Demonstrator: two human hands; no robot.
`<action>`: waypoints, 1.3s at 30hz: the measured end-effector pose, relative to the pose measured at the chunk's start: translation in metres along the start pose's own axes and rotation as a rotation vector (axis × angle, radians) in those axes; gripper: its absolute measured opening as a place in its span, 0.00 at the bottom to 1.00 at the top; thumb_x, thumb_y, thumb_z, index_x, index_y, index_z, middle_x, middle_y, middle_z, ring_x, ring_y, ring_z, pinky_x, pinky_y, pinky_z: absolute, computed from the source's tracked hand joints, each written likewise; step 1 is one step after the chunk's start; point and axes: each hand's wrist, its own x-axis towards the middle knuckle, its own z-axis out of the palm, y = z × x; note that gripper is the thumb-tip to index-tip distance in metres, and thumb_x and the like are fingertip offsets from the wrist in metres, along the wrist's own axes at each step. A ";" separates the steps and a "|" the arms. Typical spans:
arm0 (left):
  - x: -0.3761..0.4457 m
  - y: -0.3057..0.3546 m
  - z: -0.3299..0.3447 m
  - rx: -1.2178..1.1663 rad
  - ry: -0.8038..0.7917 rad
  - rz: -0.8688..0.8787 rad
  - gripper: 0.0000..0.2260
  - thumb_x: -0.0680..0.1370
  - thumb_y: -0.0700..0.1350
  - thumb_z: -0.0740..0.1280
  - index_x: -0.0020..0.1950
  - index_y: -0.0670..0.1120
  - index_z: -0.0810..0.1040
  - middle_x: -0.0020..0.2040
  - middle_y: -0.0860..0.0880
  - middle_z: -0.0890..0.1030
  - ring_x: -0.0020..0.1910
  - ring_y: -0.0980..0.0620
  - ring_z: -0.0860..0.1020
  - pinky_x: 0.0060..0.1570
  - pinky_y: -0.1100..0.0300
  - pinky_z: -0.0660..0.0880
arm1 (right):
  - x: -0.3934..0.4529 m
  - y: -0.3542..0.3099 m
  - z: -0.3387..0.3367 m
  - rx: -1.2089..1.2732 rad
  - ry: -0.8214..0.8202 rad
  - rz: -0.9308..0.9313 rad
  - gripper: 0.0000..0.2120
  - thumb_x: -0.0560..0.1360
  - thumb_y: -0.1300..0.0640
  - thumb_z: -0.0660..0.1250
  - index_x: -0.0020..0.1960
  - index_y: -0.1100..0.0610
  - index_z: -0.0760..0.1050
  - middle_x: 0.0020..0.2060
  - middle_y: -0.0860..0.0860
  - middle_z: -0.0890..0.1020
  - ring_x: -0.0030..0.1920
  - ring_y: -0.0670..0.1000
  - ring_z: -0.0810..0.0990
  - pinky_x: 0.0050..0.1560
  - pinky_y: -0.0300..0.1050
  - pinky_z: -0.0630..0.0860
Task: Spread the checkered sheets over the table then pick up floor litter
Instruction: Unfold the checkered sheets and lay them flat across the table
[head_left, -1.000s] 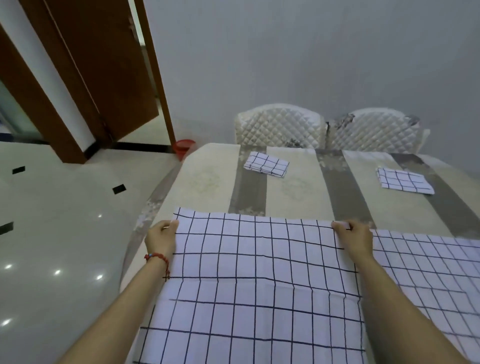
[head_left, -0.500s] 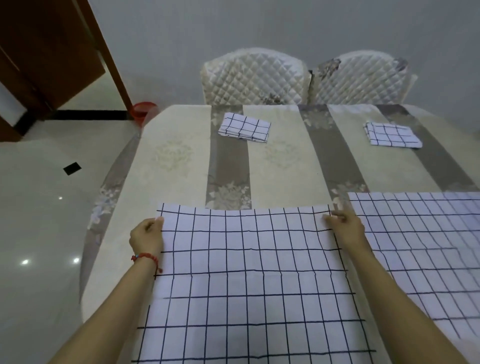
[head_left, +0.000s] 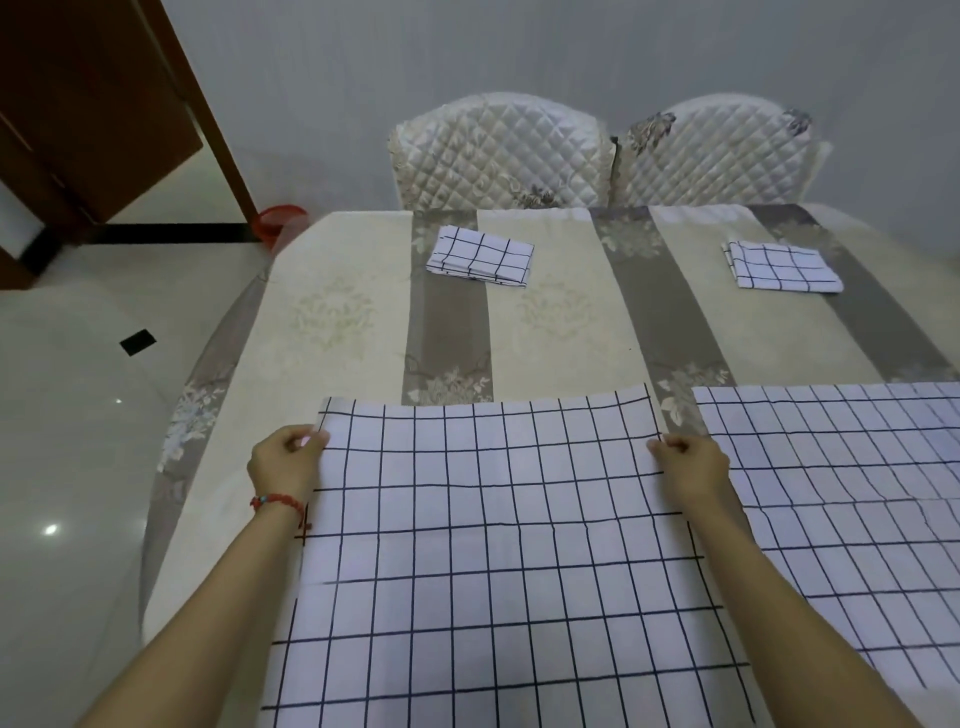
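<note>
Two checkered sheets lie open along the lower frame: one at lower right, one at centre that our left hand and right hand pinch by its side edges. Two folded sheets, upper centre and upper right of the bench, remain; we see no floor litter yet.

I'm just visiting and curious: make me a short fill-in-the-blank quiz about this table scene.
1. Both hands, the left hand and the right hand, grip the side edges of one spread ____ sheet.
2. Still-folded sheets lying at the far side of the table: ____.
3. The red bracelet is on the ____ wrist.
4. Behind the table stand two quilted ____.

Answers: checkered; two; left; chairs
</note>
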 end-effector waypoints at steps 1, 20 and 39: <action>0.003 0.002 0.004 0.012 0.004 0.014 0.11 0.70 0.41 0.71 0.51 0.39 0.81 0.50 0.38 0.82 0.46 0.48 0.76 0.49 0.60 0.68 | 0.005 0.001 0.001 -0.021 0.003 -0.010 0.13 0.75 0.59 0.66 0.54 0.67 0.77 0.52 0.63 0.81 0.54 0.61 0.78 0.53 0.46 0.71; -0.009 -0.014 -0.002 0.140 -0.038 0.071 0.11 0.71 0.40 0.70 0.52 0.40 0.79 0.45 0.39 0.82 0.47 0.43 0.78 0.53 0.56 0.71 | -0.005 0.028 0.005 -0.187 0.124 -0.054 0.09 0.76 0.55 0.63 0.47 0.61 0.75 0.43 0.60 0.81 0.47 0.62 0.77 0.51 0.54 0.74; -0.013 -0.012 0.000 0.219 0.013 0.086 0.13 0.72 0.44 0.70 0.55 0.44 0.77 0.51 0.42 0.77 0.51 0.42 0.75 0.52 0.49 0.74 | -0.001 0.037 0.012 -0.413 0.281 -0.059 0.16 0.76 0.52 0.63 0.56 0.64 0.74 0.54 0.64 0.75 0.57 0.63 0.71 0.60 0.57 0.63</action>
